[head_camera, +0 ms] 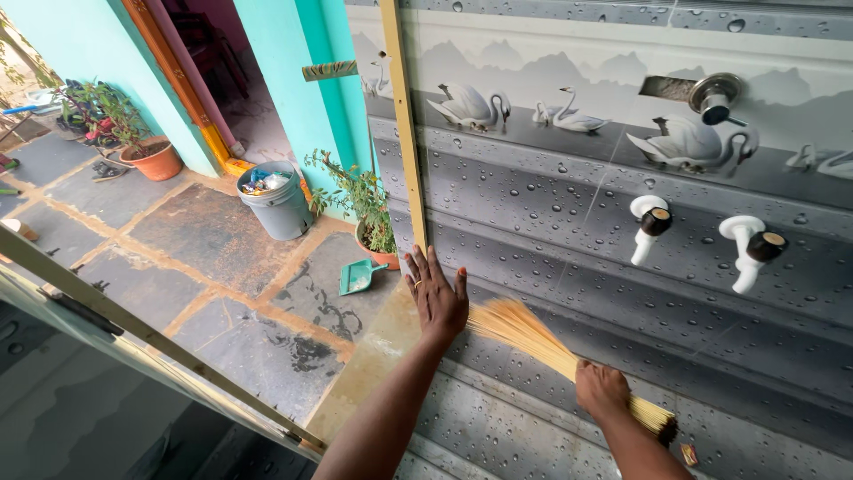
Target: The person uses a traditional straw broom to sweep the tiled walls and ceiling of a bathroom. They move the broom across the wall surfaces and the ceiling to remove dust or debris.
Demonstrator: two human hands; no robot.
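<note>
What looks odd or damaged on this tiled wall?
A rough rectangular gap is cut into the swan tile beside the metal tap, exposing bare wall. Otherwise the left hand rests flat while the right hand holds a broom.

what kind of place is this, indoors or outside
Likely a tiled wash area opening onto a house courtyard: white taps on the wall tiles, a stone-paved yard with a grey bin and potted plants.

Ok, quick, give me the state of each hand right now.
Left hand: open, fingers spread, palm flat against the grey tiled wall.
Right hand: closed around the bundled yellow straw broom.
</note>
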